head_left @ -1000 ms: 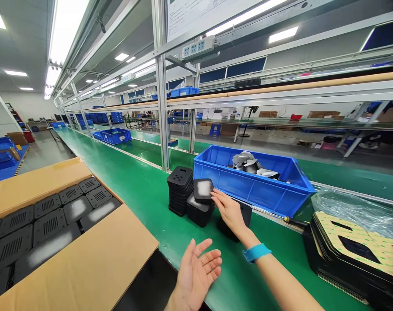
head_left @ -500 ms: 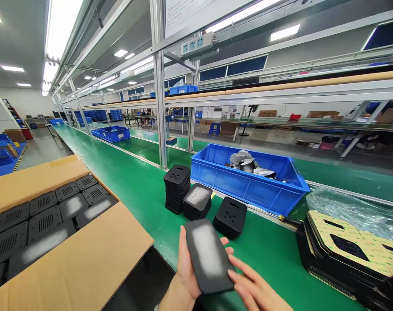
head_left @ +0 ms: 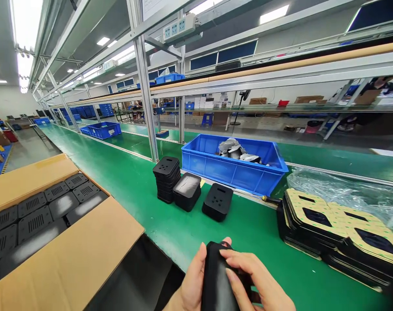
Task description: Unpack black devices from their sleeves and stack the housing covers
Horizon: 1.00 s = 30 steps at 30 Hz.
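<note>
A black plastic cover (head_left: 217, 276) with rounded corners is tilted between my two hands at the bottom of the view, its face catching a dull grey sheen. My left hand (head_left: 191, 283) is closed around its left side, thumb along the edge. Over its right side and upper end bend the fingers of my right hand (head_left: 255, 276), also gripping it. Beyond my hands stand a tall stack of black covers (head_left: 167, 179), a shorter stack under grey film (head_left: 187, 190), and a low stack with holes and a slot on top (head_left: 217, 201).
An open cardboard box (head_left: 96, 242) at left holds rows of black covers (head_left: 36, 222). A blue bin (head_left: 229, 172) containing peeled film (head_left: 235, 149) stands behind the stacks. Yellow-backed adhesive sheets (head_left: 342, 220), clear plastic (head_left: 332, 185) and a screwdriver (head_left: 270, 199) lie right on the green bench (head_left: 280, 268).
The cover has come lower and been turned from face-up to more edge-on. My right hand has moved from its lower right corner to its upper end. The view has shifted right.
</note>
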{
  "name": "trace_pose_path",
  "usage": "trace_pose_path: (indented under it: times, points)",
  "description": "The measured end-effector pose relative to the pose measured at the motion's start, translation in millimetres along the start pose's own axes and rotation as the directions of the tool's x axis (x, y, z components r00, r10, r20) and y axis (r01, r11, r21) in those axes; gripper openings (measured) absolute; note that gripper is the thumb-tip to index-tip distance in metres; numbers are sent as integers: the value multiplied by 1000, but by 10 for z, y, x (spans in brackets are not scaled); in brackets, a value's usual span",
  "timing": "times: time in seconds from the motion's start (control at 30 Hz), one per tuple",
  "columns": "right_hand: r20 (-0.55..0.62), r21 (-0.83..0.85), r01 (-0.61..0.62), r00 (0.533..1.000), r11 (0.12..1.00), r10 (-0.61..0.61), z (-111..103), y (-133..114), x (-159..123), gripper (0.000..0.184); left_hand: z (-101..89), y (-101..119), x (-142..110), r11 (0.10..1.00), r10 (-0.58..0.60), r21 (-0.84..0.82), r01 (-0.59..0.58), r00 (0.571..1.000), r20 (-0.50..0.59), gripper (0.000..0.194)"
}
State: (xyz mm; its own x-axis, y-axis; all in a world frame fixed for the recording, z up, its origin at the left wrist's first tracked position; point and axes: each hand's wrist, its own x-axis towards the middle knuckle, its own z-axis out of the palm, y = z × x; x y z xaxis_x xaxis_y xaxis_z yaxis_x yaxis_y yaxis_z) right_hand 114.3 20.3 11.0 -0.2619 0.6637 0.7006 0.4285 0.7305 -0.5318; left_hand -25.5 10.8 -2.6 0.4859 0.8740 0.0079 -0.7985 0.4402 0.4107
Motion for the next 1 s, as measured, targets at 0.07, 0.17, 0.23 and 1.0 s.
trace_pose_path:
  times: [0.07,0.17,0.23,1.0]
  points:
    - [-10,-26,47,999,999,-47,27,-3,-15,22,-1,-49,0,999,33,35,-33,999,11,55]
    - [-13,-66,96,995,993,-97,56,12,-67,29,-16,-100,-8,995,61,83,-60,998,-7,57]
    - [-28,-92,120,992,988,-123,70,10,-85,31,-21,-119,-23,991,65,120,-62,998,-21,58]
    - [-40,-128,213,975,969,-220,-17,93,29,27,-4,-90,-79,959,87,274,-68,995,-55,56]
